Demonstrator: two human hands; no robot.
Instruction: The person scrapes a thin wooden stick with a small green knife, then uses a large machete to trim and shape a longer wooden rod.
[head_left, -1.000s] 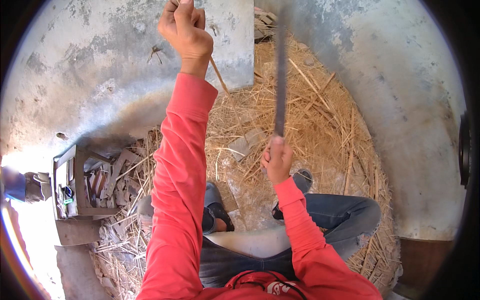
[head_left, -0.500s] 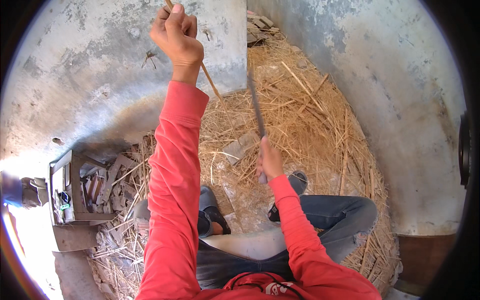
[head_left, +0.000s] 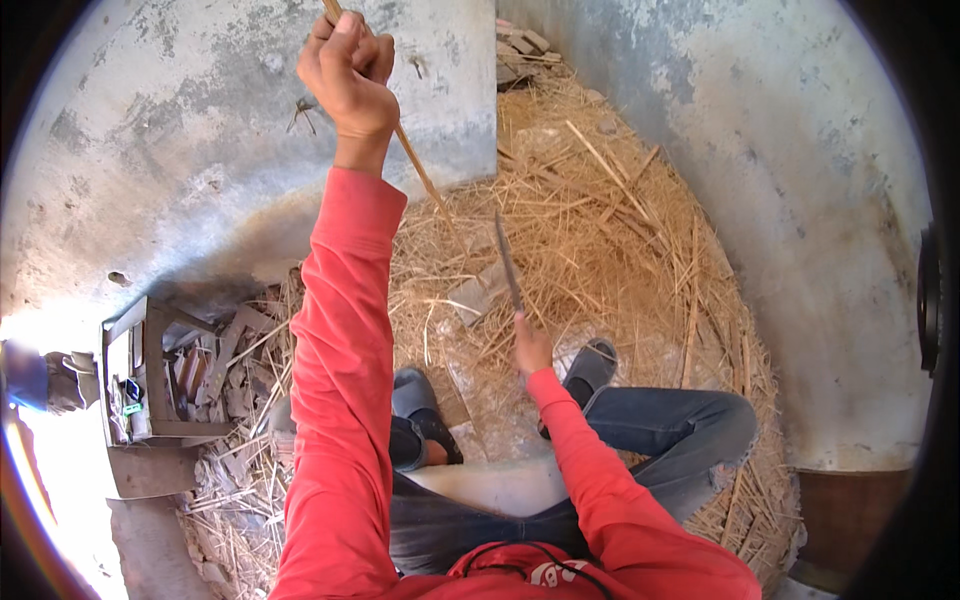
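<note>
Your left hand (head_left: 350, 88) is clamping a stick (head_left: 418, 168), your right hand (head_left: 534, 347) gripping a knife (head_left: 508, 264). Glancing strokes could be endangering your right shoe (head_left: 592, 368).

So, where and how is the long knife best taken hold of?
I'd grip the long knife at its near end, where the right hand already closes around it, coming from the person's side: it is slim and its narrow tip points up the picture, away from the person.

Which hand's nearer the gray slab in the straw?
Right: the right hand shows just below and right of the gray slab; the left hand is farther, up and left.
</note>
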